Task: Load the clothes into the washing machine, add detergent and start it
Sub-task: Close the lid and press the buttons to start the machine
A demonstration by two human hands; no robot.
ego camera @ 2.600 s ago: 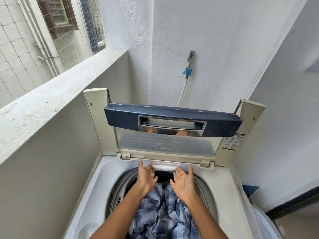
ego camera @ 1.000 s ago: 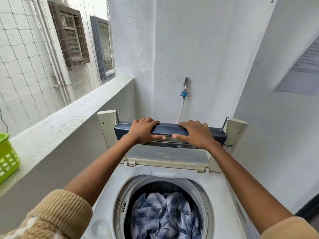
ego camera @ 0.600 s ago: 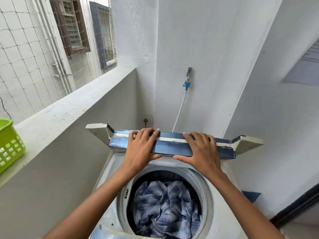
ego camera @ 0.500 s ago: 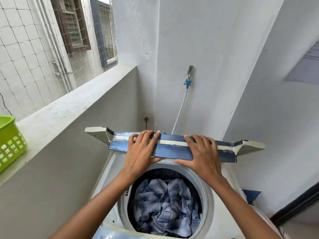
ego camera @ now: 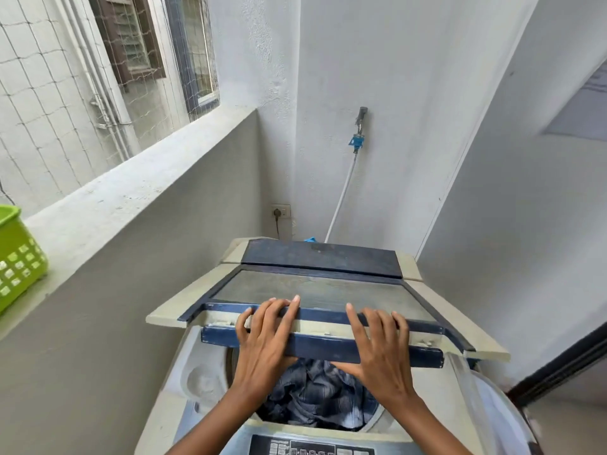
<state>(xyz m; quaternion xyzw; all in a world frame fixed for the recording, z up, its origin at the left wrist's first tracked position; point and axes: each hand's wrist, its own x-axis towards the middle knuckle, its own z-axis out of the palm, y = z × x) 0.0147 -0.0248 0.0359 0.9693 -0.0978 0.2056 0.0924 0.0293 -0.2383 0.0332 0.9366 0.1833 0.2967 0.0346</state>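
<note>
The white top-loading washing machine [ego camera: 170, 405] stands in front of me. Blue checked clothes [ego camera: 315, 395] fill its drum. The folding lid [ego camera: 315, 290], glass with a dark blue frame, hangs partly lowered over the drum. My left hand [ego camera: 266, 339] and my right hand [ego camera: 381, 349] both hold the lid's blue front bar, fingers over the top and thumbs underneath. The control panel [ego camera: 312, 448] shows at the bottom edge. No detergent container is in view.
A green plastic basket [ego camera: 16, 257] sits on the concrete ledge [ego camera: 131, 192] at the left. On the back wall are a tap [ego camera: 359, 126] with a white hose [ego camera: 341, 198] and a socket [ego camera: 281, 211]. Walls stand close on both sides.
My hands left the clothes, took hold of the upright lid and pulled it down and toward me. The lid has unfolded from upright to nearly flat over the drum.
</note>
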